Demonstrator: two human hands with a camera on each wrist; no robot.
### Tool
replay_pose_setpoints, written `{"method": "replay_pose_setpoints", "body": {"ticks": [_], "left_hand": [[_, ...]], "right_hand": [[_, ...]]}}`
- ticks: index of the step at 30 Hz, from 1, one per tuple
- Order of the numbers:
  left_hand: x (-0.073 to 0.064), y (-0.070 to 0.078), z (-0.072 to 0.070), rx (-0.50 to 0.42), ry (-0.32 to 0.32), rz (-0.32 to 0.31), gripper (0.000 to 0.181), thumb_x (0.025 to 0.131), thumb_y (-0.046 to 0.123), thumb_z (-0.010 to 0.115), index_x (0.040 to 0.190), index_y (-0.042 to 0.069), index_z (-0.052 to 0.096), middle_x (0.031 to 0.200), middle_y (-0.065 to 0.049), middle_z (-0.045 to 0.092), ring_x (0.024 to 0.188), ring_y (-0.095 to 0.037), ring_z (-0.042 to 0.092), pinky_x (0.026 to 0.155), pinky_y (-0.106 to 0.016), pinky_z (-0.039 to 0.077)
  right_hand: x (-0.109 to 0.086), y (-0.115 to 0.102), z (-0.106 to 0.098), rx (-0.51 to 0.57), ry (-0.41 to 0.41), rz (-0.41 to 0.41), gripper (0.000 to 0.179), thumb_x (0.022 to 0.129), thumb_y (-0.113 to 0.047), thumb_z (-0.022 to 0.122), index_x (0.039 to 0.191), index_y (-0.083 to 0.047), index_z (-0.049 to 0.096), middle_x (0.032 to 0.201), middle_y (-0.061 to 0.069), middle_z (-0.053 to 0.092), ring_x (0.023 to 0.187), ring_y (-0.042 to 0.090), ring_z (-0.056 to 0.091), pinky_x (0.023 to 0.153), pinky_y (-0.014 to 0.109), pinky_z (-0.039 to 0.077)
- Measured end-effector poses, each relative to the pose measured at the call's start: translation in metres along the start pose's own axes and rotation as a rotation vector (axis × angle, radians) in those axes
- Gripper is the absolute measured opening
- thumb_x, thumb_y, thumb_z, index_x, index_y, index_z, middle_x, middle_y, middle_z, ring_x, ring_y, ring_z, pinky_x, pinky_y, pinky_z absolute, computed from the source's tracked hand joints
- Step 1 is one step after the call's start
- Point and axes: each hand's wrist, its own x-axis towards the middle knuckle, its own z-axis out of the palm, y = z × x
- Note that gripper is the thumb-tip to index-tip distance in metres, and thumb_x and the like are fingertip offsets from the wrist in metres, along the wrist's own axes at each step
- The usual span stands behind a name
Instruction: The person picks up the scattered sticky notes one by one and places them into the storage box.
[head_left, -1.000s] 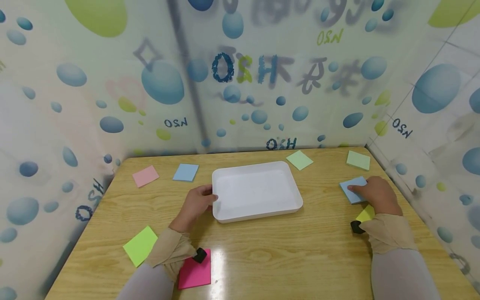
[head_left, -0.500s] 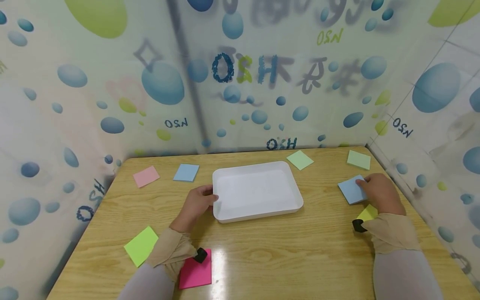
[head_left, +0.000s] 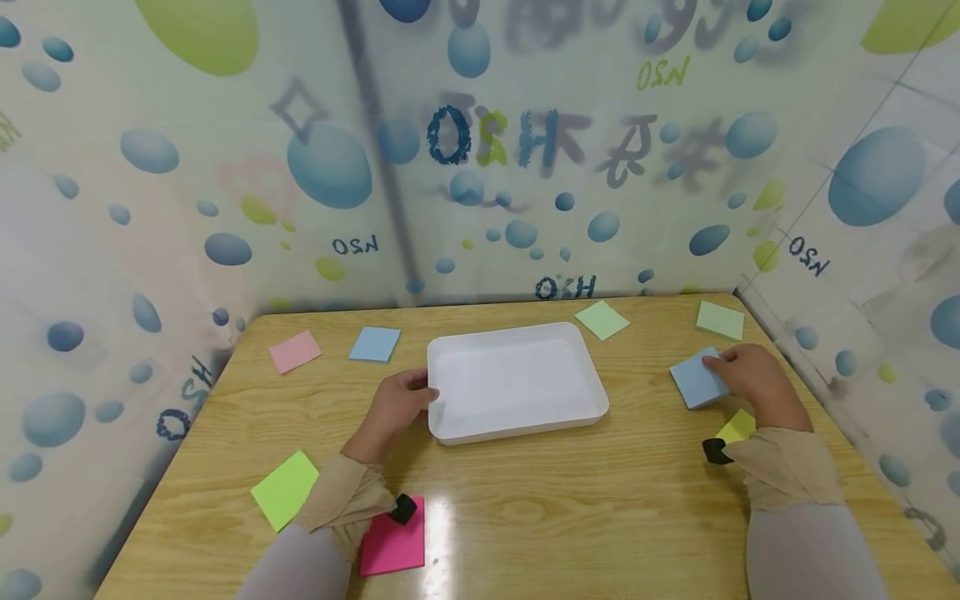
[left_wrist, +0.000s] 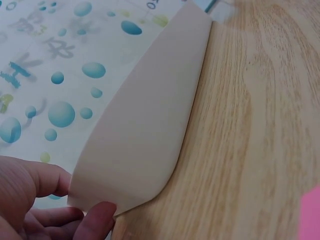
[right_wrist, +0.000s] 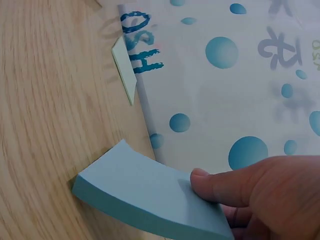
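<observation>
Head view bright, white glare [head_left: 439, 542] on near tabletop [head_left: 577, 508]; right wrist view dimmer.

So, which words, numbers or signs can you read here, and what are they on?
"H2O", large, mirrored: back wall.
"H2O", smaller, mirrored: low on the back wall.
"H2O", mirrored, tilted: left wall.
Perhaps "N2O", small, mirrored: back wall and right wall; I can't be sure.
Grey marks on the back wall: too blurred to read.
No text visible on the tray or pads.
</observation>
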Motion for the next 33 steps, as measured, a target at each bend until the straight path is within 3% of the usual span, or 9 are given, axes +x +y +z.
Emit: {"method": "replay_pose_setpoints", "body": {"ticks": [5, 9, 15, 23, 33], "left_hand": [[-0.001, 0.000, -0.001, -0.010, -0.004, 0.009, 0.046, 0.100, 0.008, 0.065, 0.144, -0.002, 0.058, 0.139, -0.024, 0.063, 0.113, -0.032, 0.068, 0.078, -0.033, 0.062], [-0.001, 0.000, 0.000, -0.021, -0.004, 0.007, 0.045, 0.100, 0.008, 0.065, 0.144, -0.001, 0.058, 0.139, -0.024, 0.063, 0.113, -0.033, 0.068, 0.078, -0.033, 0.062], [-0.002, 0.000, 0.000, -0.013, -0.004, 0.010, 0.046, 0.100, 0.009, 0.065, 0.144, -0.002, 0.057, 0.139, -0.024, 0.063, 0.113, -0.033, 0.067, 0.079, -0.033, 0.062], [-0.002, -0.002, -0.002, -0.021, -0.010, 0.009, 0.046, 0.100, 0.009, 0.065, 0.144, -0.001, 0.058, 0.139, -0.023, 0.063, 0.115, -0.033, 0.067, 0.080, -0.033, 0.061], [0.000, -0.003, -0.003, -0.034, -0.010, 0.009, 0.047, 0.099, 0.009, 0.066, 0.144, -0.001, 0.058, 0.139, -0.022, 0.064, 0.112, -0.032, 0.068, 0.080, -0.035, 0.062]], "right_hand": [[0.000, -0.011, 0.001, 0.025, 0.004, -0.031, 0.059, 0.107, -0.039, 0.050, 0.126, 0.017, 0.056, 0.124, 0.038, 0.059, 0.097, 0.040, 0.059, 0.075, 0.040, 0.050], [-0.001, -0.024, 0.001, 0.055, 0.009, -0.063, 0.052, 0.107, -0.038, 0.051, 0.116, 0.013, 0.058, 0.112, 0.031, 0.060, 0.089, 0.033, 0.056, 0.070, 0.033, 0.044], [0.002, -0.041, 0.005, 0.259, -0.041, -0.069, 0.054, 0.106, -0.036, 0.055, 0.130, 0.012, 0.054, 0.122, 0.027, 0.058, 0.088, 0.017, 0.058, 0.070, 0.026, 0.051], [0.008, -0.063, 0.012, 0.442, -0.102, -0.091, 0.045, 0.106, -0.034, 0.057, 0.123, 0.008, 0.057, 0.109, 0.006, 0.061, 0.088, 0.008, 0.060, 0.075, 0.024, 0.057], [0.014, -0.100, 0.028, 0.508, -0.146, -0.126, 0.038, 0.107, -0.033, 0.057, 0.117, 0.003, 0.059, 0.107, 0.002, 0.064, 0.090, 0.009, 0.063, 0.079, 0.025, 0.058]]}}
